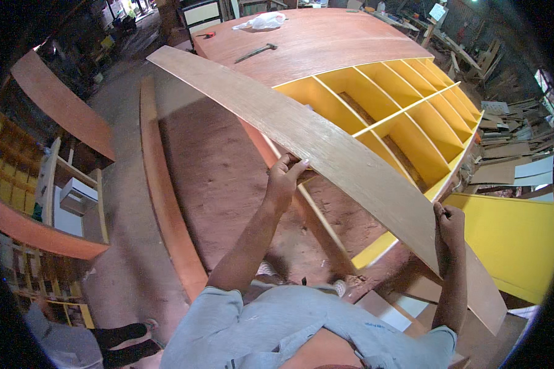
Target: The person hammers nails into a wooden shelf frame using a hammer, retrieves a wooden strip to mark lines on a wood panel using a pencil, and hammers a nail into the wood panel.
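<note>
A long, narrow plywood strip lies diagonally across my view, from the top left down to the lower right. My left hand pinches its near edge around the middle. My right hand grips it farther right, its fingers partly hidden. Behind the strip is a large wooden structure with yellow, grid-like compartments and a reddish panel top, which carries a hammer, a white plastic bag and a small red tool.
A long reddish board lies on the dirt floor to my left. Cabinets and panels line the far left, with a co-worker below. A yellow panel is on the right, with scrap boards behind it.
</note>
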The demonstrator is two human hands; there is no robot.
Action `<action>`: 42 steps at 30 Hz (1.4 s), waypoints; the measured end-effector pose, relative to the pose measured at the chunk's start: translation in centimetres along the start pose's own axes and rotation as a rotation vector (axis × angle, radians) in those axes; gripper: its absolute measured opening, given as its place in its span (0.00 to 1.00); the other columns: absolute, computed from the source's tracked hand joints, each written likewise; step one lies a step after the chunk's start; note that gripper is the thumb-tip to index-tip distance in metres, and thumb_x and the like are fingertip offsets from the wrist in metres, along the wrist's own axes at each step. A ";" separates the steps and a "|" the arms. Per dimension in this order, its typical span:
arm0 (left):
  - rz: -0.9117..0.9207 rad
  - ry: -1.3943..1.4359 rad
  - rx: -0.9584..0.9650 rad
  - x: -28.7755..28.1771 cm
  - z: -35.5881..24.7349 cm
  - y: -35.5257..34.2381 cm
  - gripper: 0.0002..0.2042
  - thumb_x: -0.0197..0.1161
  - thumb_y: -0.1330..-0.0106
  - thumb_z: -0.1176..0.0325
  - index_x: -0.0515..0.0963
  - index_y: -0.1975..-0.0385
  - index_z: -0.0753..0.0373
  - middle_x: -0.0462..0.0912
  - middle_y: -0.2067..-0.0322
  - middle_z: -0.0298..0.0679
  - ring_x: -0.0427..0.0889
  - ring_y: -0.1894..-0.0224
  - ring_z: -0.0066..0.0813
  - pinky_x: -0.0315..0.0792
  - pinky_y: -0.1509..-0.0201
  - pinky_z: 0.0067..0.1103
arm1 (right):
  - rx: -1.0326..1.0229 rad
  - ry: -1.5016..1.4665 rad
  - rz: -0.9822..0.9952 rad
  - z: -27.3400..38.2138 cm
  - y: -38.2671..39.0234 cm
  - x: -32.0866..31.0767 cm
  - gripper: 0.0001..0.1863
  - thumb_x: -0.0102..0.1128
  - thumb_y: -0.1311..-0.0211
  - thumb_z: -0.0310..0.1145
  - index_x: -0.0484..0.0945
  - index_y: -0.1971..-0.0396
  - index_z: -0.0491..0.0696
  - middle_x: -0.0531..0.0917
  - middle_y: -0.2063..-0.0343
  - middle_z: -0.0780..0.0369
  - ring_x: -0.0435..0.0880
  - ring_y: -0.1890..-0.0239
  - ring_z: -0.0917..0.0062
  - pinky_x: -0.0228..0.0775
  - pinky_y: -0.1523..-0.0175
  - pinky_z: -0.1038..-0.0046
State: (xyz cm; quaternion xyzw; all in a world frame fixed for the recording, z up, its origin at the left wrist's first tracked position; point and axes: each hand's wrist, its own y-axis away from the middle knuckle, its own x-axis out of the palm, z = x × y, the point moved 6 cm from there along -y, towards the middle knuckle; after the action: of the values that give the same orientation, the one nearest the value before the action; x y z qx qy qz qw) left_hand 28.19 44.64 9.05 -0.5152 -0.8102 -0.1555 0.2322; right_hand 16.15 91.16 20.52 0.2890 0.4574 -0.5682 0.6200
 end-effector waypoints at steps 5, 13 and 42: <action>-0.095 0.026 -0.068 -8.7 -4.7 -4.3 0.11 0.61 0.22 0.69 0.75 0.46 0.67 0.85 0.58 0.42 0.91 0.57 0.34 0.89 0.46 0.33 | 0.005 -0.111 -0.078 12.3 -1.7 3.8 0.28 0.70 0.29 0.45 0.73 0.78 0.36 0.70 0.84 0.56 0.68 0.78 0.71 0.64 0.68 0.63; 0.022 0.133 -0.066 -11.4 -13.5 -18.5 0.27 0.66 0.22 0.53 0.69 0.36 0.68 0.76 0.47 0.45 0.84 0.48 0.43 0.86 0.40 0.41 | -0.436 0.109 -0.545 29.3 -9.0 -1.1 0.16 0.81 0.45 0.36 0.80 0.74 0.45 0.81 0.74 0.56 0.81 0.66 0.58 0.73 0.56 0.59; 0.008 0.598 0.191 -50.8 -45.1 -63.6 0.32 0.57 0.20 0.44 0.65 0.25 0.58 0.75 0.32 0.43 0.73 0.29 0.43 0.63 0.22 0.43 | -0.288 0.146 -0.369 84.2 -23.7 28.6 0.35 0.78 0.44 0.62 0.71 0.82 0.46 0.69 0.82 0.60 0.70 0.77 0.64 0.60 0.67 0.62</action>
State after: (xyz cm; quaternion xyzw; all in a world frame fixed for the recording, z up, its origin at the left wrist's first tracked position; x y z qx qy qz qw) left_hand -1.39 -42.98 19.05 -0.4256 -0.7149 -0.2224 0.5082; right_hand 11.43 0.21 33.62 0.1498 0.6223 -0.5783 0.5059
